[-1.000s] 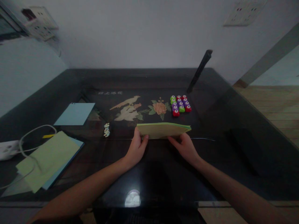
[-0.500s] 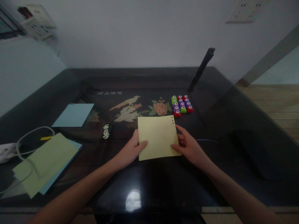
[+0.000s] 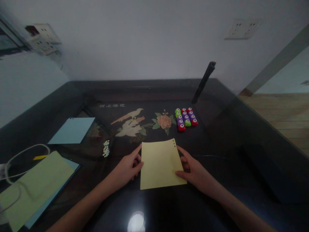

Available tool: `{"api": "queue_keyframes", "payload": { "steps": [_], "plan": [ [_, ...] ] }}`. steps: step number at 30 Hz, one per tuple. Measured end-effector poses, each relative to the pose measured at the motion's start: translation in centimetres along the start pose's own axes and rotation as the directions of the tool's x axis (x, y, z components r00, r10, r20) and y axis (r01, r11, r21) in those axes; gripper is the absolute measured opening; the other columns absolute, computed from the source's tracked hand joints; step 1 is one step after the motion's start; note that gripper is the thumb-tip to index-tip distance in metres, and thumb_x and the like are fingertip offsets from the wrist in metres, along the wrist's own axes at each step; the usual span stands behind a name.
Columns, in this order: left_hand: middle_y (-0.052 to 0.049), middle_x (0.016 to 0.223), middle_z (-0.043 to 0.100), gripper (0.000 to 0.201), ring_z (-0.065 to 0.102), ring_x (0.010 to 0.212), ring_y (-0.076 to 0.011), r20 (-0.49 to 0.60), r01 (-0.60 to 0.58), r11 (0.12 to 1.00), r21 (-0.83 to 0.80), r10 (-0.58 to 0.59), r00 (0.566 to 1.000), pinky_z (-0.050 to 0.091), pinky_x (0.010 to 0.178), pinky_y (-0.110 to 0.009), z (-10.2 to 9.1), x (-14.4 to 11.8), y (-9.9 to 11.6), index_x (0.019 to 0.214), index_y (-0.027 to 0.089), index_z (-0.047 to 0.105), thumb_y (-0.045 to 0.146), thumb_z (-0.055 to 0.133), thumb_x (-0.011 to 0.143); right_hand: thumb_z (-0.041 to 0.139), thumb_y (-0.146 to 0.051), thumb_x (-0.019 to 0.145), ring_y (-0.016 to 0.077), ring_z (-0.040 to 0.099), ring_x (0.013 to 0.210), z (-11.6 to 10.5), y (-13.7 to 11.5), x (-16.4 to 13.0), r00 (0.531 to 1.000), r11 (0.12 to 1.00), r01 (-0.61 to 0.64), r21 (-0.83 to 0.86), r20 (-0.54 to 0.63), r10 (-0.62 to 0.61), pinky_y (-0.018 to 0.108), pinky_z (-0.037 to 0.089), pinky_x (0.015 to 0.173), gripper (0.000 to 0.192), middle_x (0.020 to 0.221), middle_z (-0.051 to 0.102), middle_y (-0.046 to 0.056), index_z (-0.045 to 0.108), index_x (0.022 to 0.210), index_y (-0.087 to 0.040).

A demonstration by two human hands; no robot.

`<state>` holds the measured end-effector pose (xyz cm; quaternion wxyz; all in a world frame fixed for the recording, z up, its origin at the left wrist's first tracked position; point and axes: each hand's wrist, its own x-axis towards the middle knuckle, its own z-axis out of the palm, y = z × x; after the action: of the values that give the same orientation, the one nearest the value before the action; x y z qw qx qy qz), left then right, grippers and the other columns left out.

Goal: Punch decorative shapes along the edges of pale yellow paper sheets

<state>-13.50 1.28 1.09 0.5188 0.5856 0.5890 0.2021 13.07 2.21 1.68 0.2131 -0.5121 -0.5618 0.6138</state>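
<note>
A yellow sheet of paper point(image 3: 159, 164) with small punched holes near its top right corner sits in front of me over the dark glass table point(image 3: 217, 151). My left hand point(image 3: 126, 167) holds its left edge and my right hand point(image 3: 193, 170) holds its right edge, thumb on top. Beyond the sheet, a cluster of small red, green and purple paper punches point(image 3: 185, 118) stands on the table.
A blue sheet point(image 3: 72, 130) lies at the left. A yellow-green sheet over a blue one point(image 3: 33, 187) lies at the near left, with a white cable point(image 3: 21, 151) across it. Small paper cut-outs point(image 3: 105, 148) lie left of my left hand. A black stand point(image 3: 204, 82) leans at the back right.
The yellow sheet, held edge-on and flat a second ago, has been tipped up to face me and brought nearer. Both hands moved toward me with it.
</note>
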Motion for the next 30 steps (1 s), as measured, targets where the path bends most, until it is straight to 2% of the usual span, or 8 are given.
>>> {"api": "queue_keyframes", "payload": {
  "steps": [7,12,14,16,18,21,23,30],
  "plan": [
    [0.001,0.077,0.056,0.072,0.055,0.059,-0.0155,-0.019,-0.077,0.963,0.257,0.085,0.996,0.045,0.055,-0.026,-0.5,-0.1,-0.4,0.149,0.016,0.014,0.033,0.044,0.085,0.051,-0.019,0.081,0.0093,0.052,0.044,-0.1,0.0,0.0,0.999,0.98,0.01,-0.197,-0.034,-0.017,0.022,0.041,0.04,0.068,0.078,0.057,-0.001,0.03,0.145,-0.018],
    [0.003,0.062,0.056,0.076,0.057,0.058,-0.0205,-0.106,0.005,0.872,0.489,0.054,0.993,0.037,0.056,-0.028,-1.2,-0.2,0.6,0.149,0.008,0.004,0.038,0.04,0.089,0.053,-0.031,0.085,0.0134,0.056,0.056,-3.3,-0.1,1.1,0.966,0.912,0.132,-0.389,-0.157,-0.207,0.026,0.047,0.053,0.039,0.074,0.059,0.001,0.055,0.122,-0.016],
    [0.002,0.064,0.058,0.07,0.057,0.059,-0.0204,-0.132,-0.002,0.85,0.527,0.084,0.988,0.036,0.056,-0.028,-1.4,-0.2,1.3,0.149,0.01,0.01,0.037,0.038,0.09,0.057,-0.032,0.083,0.0178,0.061,0.072,-6.1,-0.3,2.6,0.904,0.867,0.218,-0.449,-0.242,-0.353,0.031,0.051,0.066,0.037,0.083,0.061,0.004,0.057,0.116,-0.017],
    [0.001,0.07,0.06,0.062,0.058,0.062,-0.0195,-0.101,-0.082,0.845,0.528,0.158,0.982,0.039,0.058,-0.027,-1.3,0.0,2.1,0.147,0.015,0.021,0.033,0.039,0.09,0.059,-0.033,0.081,0.0232,0.061,0.09,-9.6,-0.7,4.8,0.784,0.784,0.293,-0.548,-0.332,-0.525,0.037,0.052,0.075,0.04,0.098,0.06,0.01,0.056,0.117,-0.016],
    [0.0,0.076,0.062,0.051,0.06,0.067,-0.018,-0.024,-0.219,0.822,0.526,0.272,0.962,0.042,0.062,-0.027,-0.7,0.8,3.2,0.139,0.02,0.037,0.028,0.041,0.089,0.069,-0.034,0.072,0.031,0.051,0.115,-13.1,-1.2,7.8,0.713,0.623,0.31,-0.718,-0.258,-0.652,0.047,0.046,0.092,0.057,0.121,0.053,0.015,0.053,0.124,-0.018],
    [-0.003,0.092,0.064,0.035,0.061,0.083,-0.0172,0.081,-0.451,0.714,0.535,0.488,0.869,0.047,0.074,-0.027,1.3,3.5,5.4,0.122,0.022,0.055,0.021,0.041,0.089,0.082,-0.036,0.054,0.0386,0.024,0.137,-17.1,-2.1,12.5,0.817,0.41,0.321,-0.854,0.03,-0.576,0.056,0.023,0.109,0.094,0.146,0.031,0.016,0.042,0.138,-0.023],
    [-0.006,0.11,0.062,0.033,0.058,0.104,-0.0189,0.074,-0.524,0.626,0.578,0.599,0.797,0.045,0.089,-0.029,3.2,6.7,7.0,0.118,0.02,0.056,0.019,0.047,0.087,0.083,-0.039,0.052,0.0396,0.017,0.14,-18.4,-2.7,15.2,0.874,0.371,0.309,-0.876,0.108,-0.474,0.059,0.018,0.109,0.102,0.15,0.026,0.013,0.037,0.142,-0.028],
    [-0.022,0.146,0.032,0.077,0.028,0.136,-0.0381,-0.077,-0.419,0.621,0.662,0.613,0.786,0.028,0.109,-0.051,8.6,18.0,9.1,0.137,0.012,0.037,0.035,0.071,0.073,0.083,-0.043,0.052,0.0301,0.05,0.117,-17.2,-1.8,18.0,0.867,0.39,0.297,-0.872,0.075,-0.493,0.043,0.04,0.098,0.082,0.127,0.051,0.011,0.056,0.127,-0.026]
  ]
}}
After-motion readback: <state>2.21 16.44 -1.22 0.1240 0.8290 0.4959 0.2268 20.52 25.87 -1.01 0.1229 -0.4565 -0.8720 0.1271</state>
